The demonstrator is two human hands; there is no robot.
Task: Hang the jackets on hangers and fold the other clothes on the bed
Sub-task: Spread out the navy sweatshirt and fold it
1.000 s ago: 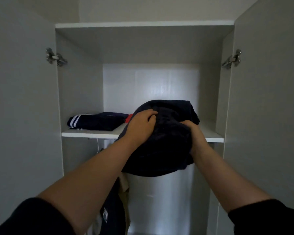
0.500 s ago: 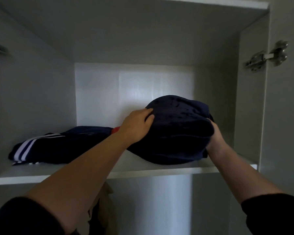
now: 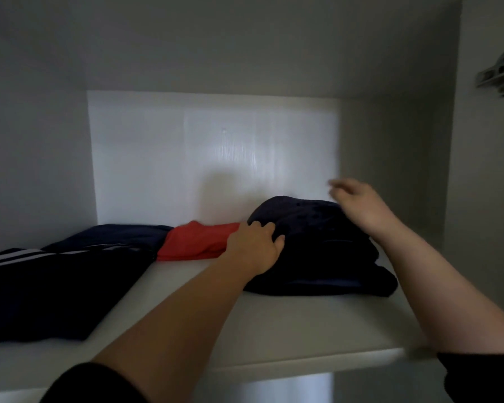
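At the left of the wardrobe shelf (image 3: 274, 330) lies a folded navy garment with white stripes (image 3: 56, 286), and a folded red garment (image 3: 195, 242) lies just beside it, further back. The left hand (image 3: 255, 248) rests on the left edge of the folded dark garment (image 3: 317, 251), its fingers curled into the fabric in a light hold. One second ago both hands held this bundle in front of the shelf; it now lies fully on the shelf, right of centre, just beside the red garment. The right hand (image 3: 358, 205) has let go and lifts above the bundle's rear right corner, motion-blurred, fingers loosely spread, holding nothing. A door hinge (image 3: 501, 74) shows at far right. Stowing of this folded item appears nearly complete, with only the left hand's release outstanding
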